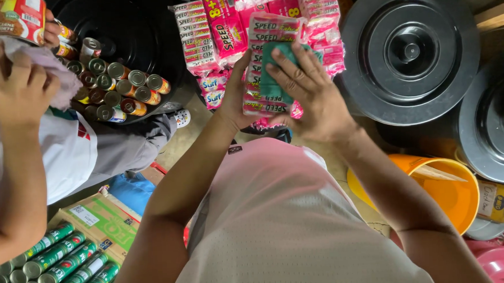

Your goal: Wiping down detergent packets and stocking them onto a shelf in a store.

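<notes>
My left hand grips a pink strip pack of detergent sachets by its left edge and holds it upright in front of my chest. My right hand presses a green cloth flat against the front of that pack, fingers spread over it. The cloth is partly hidden under my fingers. Behind the held pack lie more pink sachet packs in a pile.
Another person's hand at the left holds a pale cloth near a can. Small tins stand on a black lid. Green cans fill a carton at the lower left. Black round lids and an orange bucket are at the right.
</notes>
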